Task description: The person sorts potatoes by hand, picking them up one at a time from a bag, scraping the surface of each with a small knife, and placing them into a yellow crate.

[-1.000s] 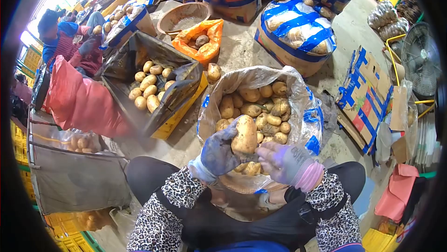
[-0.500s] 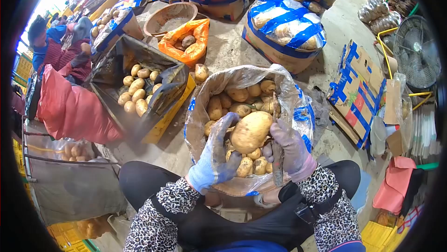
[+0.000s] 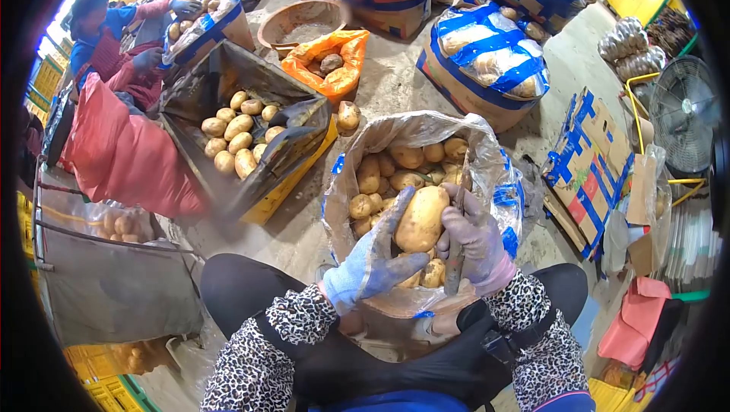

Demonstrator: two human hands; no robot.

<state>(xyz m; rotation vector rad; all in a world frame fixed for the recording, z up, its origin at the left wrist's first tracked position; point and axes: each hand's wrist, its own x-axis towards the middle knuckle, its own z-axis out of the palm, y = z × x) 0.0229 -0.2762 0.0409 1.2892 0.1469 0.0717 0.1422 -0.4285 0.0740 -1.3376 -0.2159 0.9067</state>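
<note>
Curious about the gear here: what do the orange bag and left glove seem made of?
Orange bag: probably thin plastic, slightly glossy, with crinkled folds.
Left glove: likely matte fabric, from its dull pale blue lower part; dark patches could be coating or dirt.

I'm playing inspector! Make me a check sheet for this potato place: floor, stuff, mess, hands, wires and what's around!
Surface: grey concrete floor, with dirt marks.
Job's things: large potato between the hands, above a plastic-lined container of potatoes.
Clutter: open orange bag; flattened cardboard with blue tape.
Grippers: gloved left hand touches the large potato; gloved right hand holds a slim dark tool, type unclear.
Cables: nothing seen.
Surroundings: fan, black-lined yellow crate, another person.
</note>
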